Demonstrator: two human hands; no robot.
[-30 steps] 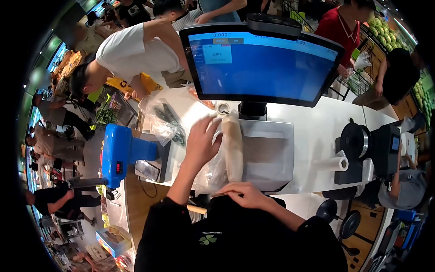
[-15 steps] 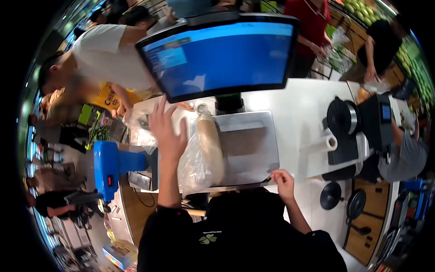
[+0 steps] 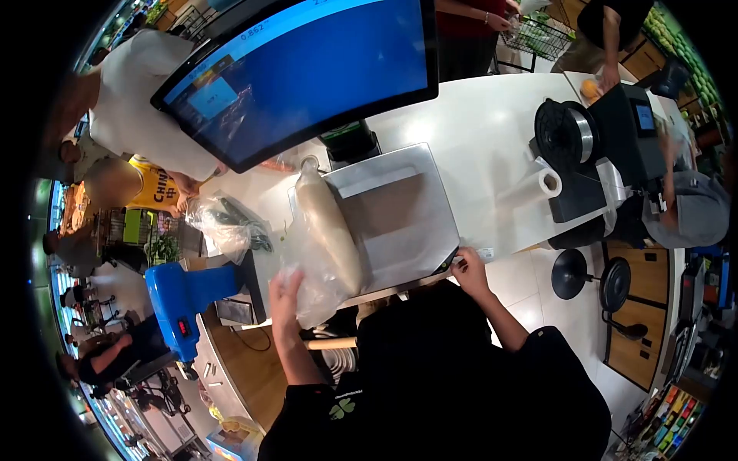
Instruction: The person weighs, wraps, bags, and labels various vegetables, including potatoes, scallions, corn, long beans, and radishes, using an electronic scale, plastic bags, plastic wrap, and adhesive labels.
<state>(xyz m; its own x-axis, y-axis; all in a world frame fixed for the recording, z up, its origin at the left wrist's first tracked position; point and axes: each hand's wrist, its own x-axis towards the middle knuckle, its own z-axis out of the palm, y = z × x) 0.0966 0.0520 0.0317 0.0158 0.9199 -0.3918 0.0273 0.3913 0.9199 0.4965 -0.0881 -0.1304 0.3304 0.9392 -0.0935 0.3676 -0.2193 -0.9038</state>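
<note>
A long pale vegetable in a clear plastic bag lies along the left side of a metal weighing tray. My left hand is at the bag's loose lower left end; its fingers are partly blurred, and whether they grip the plastic is unclear. At the tray's front right corner is my right hand, fingers curled; what they hold, if anything, is too small to name. Behind the tray stands a large screen with a blue display.
Bagged green vegetables lie left on the counter, near a blue device. A plastic roll and a black machine stand right. People are across the counter, one in white, one in a yellow top.
My left hand has come down from near the screen to the bag's end. My right hand has moved right to the tray's corner. The view has shifted, and the screen's reading now shows 0.862.
</note>
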